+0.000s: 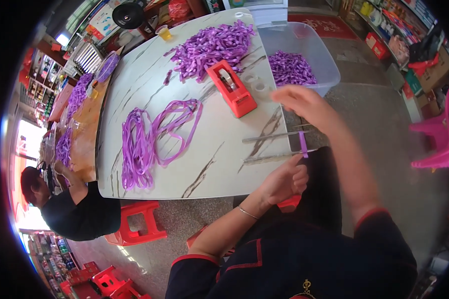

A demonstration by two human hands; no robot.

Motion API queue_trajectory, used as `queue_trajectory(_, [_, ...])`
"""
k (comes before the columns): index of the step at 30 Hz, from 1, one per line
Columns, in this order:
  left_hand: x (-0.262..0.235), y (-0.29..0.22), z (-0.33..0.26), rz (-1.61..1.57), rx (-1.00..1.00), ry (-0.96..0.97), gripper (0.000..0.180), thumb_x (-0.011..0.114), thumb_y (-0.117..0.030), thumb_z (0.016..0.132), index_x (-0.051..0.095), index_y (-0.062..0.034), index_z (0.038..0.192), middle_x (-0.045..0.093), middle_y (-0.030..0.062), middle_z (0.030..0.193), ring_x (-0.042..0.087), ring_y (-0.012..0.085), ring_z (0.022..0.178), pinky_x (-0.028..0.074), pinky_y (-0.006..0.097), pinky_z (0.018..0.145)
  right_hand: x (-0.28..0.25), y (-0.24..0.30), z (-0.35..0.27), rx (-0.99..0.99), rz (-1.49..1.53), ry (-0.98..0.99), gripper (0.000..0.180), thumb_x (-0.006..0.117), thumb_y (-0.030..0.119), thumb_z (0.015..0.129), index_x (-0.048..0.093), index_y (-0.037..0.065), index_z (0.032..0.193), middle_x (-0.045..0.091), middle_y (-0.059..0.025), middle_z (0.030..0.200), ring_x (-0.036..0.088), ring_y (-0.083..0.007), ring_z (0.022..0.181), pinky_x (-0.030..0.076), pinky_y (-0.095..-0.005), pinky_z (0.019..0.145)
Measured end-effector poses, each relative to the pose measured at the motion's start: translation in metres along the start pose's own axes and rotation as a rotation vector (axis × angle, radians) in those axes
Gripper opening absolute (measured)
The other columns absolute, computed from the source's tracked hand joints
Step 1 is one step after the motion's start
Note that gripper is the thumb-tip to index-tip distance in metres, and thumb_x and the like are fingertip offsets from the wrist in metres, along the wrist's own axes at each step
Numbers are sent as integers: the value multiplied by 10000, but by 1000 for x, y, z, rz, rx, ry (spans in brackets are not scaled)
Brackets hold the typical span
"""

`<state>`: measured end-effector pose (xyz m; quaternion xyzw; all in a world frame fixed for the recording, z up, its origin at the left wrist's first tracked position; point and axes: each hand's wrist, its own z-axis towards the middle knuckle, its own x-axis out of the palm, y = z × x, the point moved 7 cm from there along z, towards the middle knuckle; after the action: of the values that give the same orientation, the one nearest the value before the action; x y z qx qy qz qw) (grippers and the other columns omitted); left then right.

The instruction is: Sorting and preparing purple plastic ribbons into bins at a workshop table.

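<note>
A: Containers first. Clear plastic bin sits off the table's far right corner, touching the table edge. Inside: a heap of cut purple ribbon pieces, covering part of the floor of the bin.

B: On the tabletop?

A: Pile of short purple ribbons near the far edge. Red tape dispenser just this side of it, toward the right edge. Long looped purple ribbon spread over the middle and near-left part. Small yellow cup at the far edge.

B: Hands?

A: Left hand is at the near right edge, fingers pinched shut on the lower end of a short purple ribbon strip. The strip stands upright across two metal rods that jut out past the right edge. Right hand hovers above the rods, blurred; cannot tell whether it holds anything or how far it is open.

B: Obstructions?

A: Dispenser lies near the right hand, apart from it. The near right stretch of the tabletop around the rods is bare marble. Another person sits at the near left corner, a red stool beside them.
</note>
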<state>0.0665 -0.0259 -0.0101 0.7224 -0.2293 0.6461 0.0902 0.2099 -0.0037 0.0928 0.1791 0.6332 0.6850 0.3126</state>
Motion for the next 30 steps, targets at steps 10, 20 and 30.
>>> queue_trajectory(10, [4, 7, 5, 24, -25, 89, 307, 437, -108, 850, 437, -203, 1141, 317, -15, 659, 334, 110, 615, 311, 230, 583, 46, -46, 110, 213, -167, 174, 258, 682, 282, 720, 673, 28, 768, 646, -40, 710, 572, -120, 635, 434, -267, 639])
queue_trajectory(20, [2, 5, 2, 36, -19, 82, 330, 439, -113, 851, 418, -196, 1170, 310, -21, 661, 335, 107, 622, 312, 231, 583, 57, -41, 36, 330, 47, 206, 235, 661, 276, 754, 644, 57, 837, 608, 13, 738, 414, -21, 536, 263, -183, 432])
queue_trajectory(30, [3, 5, 4, 62, -13, 65, 360, 432, -108, 848, 395, -170, 1201, 304, -24, 651, 334, 100, 613, 311, 224, 575, 37, -22, 32, 18, -787, -220, 156, 654, 246, 710, 652, 93, 739, 613, -99, 651, 606, -244, 631, 436, -356, 542])
